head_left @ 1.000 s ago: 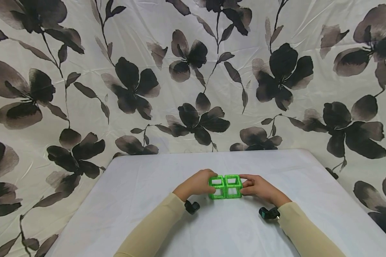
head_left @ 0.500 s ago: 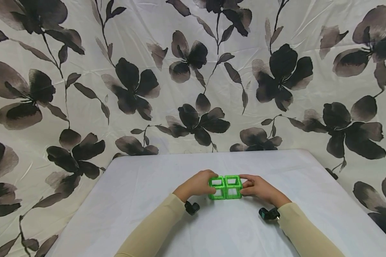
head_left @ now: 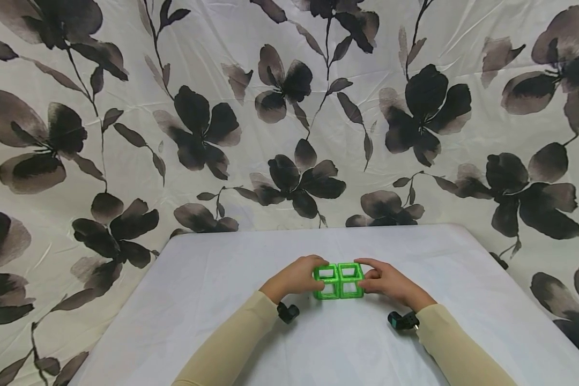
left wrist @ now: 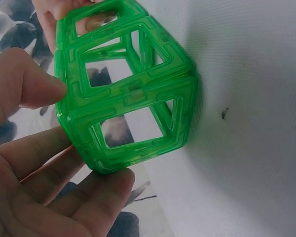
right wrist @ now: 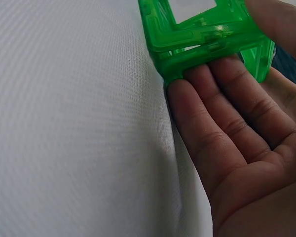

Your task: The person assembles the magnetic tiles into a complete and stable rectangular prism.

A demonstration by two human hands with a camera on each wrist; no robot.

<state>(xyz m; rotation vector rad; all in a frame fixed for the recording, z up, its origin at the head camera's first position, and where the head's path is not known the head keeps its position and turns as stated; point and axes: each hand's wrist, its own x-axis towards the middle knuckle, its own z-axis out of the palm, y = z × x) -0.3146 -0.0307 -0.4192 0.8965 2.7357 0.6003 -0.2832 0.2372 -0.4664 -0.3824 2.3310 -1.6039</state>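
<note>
Two green see-through cubes of magnetic tiles (head_left: pixel 339 283) stand side by side on the white table, joined into one block. My left hand (head_left: pixel 296 276) grips the left end; in the left wrist view its thumb presses one face and the fingers (left wrist: pixel 106 195) lie against the end and underside. At the other end my right hand (head_left: pixel 391 282) holds the block, thumb on the near face and index finger over the top edge. The right wrist view shows its lower fingers (right wrist: pixel 197 116) touching the green tile (right wrist: pixel 207 37) close to the cloth. The block's far side is hidden.
A white cloth covers the table (head_left: pixel 212 268). Behind it hangs a pale curtain (head_left: pixel 347 123) printed with dark flowers. Small black cameras sit at the left wrist (head_left: pixel 288 312) and the right wrist (head_left: pixel 403 320). A tiny dark speck (left wrist: pixel 225 113) marks the cloth.
My right index finger and thumb have shifted slightly left, further onto the block. The left hand keeps its grip, and the block stays almost in place.
</note>
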